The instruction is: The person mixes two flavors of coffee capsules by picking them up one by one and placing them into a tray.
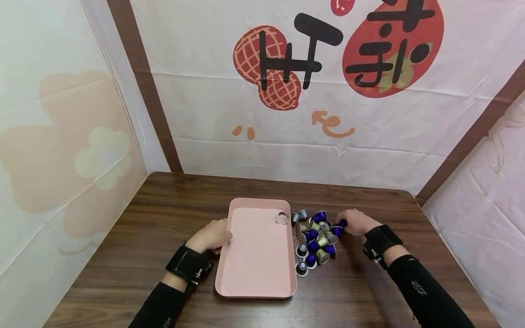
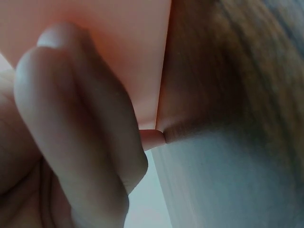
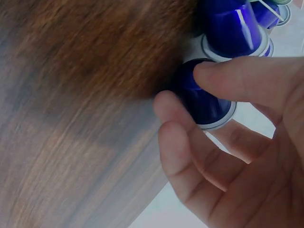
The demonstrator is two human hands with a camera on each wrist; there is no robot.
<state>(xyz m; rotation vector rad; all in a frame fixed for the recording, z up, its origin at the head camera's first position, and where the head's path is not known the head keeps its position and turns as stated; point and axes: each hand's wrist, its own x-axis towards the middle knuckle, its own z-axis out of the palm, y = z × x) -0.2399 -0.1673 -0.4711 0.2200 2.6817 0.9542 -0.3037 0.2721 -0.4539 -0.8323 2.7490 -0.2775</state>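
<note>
My left hand point(image 1: 210, 235) grips the left rim of a pink rectangular tray point(image 1: 256, 264), thumb over the edge. Close up in the left wrist view, its curled fingers point(image 2: 80, 123) lie against the tray's side. One coffee capsule point(image 1: 281, 218), pale end showing, lies inside the tray near the upper right corner. At the right side of the capsule pile, my right hand point(image 1: 357, 222) pinches a dark blue coffee capsule point(image 3: 202, 102) between thumb and fingers. Another blue capsule point(image 3: 232, 28) is right beside it.
Several blue, green, grey and black coffee capsules point(image 1: 322, 241) are heaped along the tray's right side, some upright and some tipped over. Everything rests on a dark wooden table point(image 1: 184, 191). Printed cloth point(image 1: 205, 109) hangs behind the table and at both sides.
</note>
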